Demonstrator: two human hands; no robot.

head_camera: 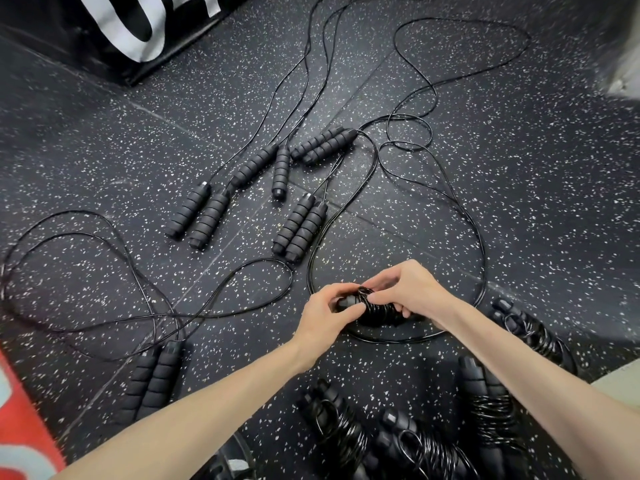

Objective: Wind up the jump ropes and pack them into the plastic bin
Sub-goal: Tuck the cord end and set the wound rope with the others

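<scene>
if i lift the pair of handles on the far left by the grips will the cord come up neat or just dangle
Probably dangle: the cord is thin and sprawls in loose floor loops, so it looks floppy. The foam-ribbed handles look light and grippy. The trailing loops cross each other, so they may snag or tangle.

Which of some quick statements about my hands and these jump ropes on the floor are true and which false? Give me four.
1. Both hands grip the jump rope being wound. True: left hand, right hand.
2. Wound bundles lie near the right forearm. True.
3. Every rope on the floor is already wound. False: several handle pairs trail loose cord.
4. The floor is bare wood. False: dark and speckled.
</scene>
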